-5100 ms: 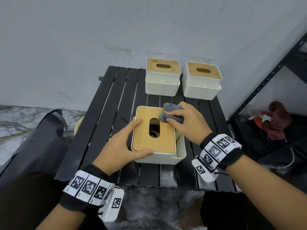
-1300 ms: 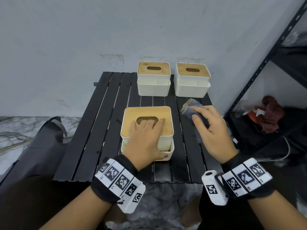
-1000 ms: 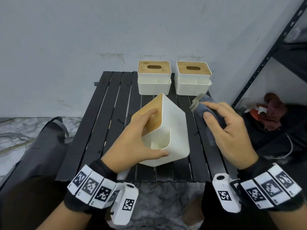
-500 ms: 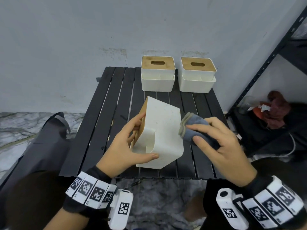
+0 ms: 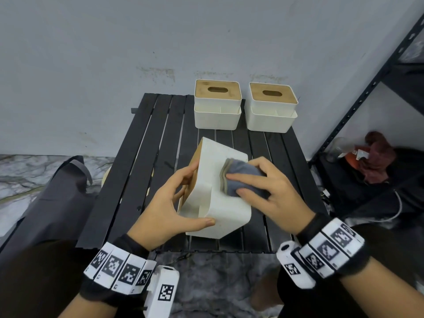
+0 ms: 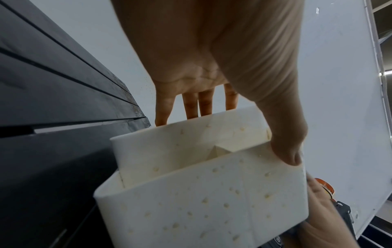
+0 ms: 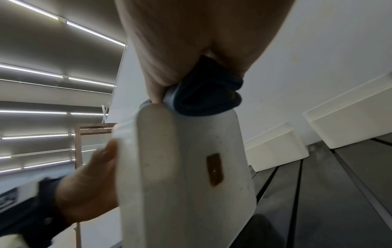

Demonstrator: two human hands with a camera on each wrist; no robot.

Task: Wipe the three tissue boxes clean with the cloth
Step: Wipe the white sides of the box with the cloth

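A white tissue box (image 5: pixel 220 198) with a wooden lid is tipped on its side above the black slatted table (image 5: pixel 142 161), lid facing left. My left hand (image 5: pixel 174 203) grips it, fingers on the lid, thumb on the near white side; the left wrist view shows the box (image 6: pixel 201 198) speckled with small spots under my thumb. My right hand (image 5: pixel 259 191) holds a folded grey cloth (image 5: pixel 238 177) and presses it on the box's upturned side. In the right wrist view the cloth (image 7: pixel 203 95) sits on the box's top edge (image 7: pixel 186 167). Two more boxes (image 5: pixel 217 104) (image 5: pixel 270 106) stand at the back.
A grey wall rises right behind the two back boxes. A black metal shelf frame (image 5: pixel 367 88) stands to the right, with red cloth (image 5: pixel 376 154) on its lower level. A dark bag (image 5: pixel 55 196) lies left of the table.
My left hand has lifted the near box off the table and tipped it on its side. My right hand has brought the cloth from the right onto the box's upturned side.
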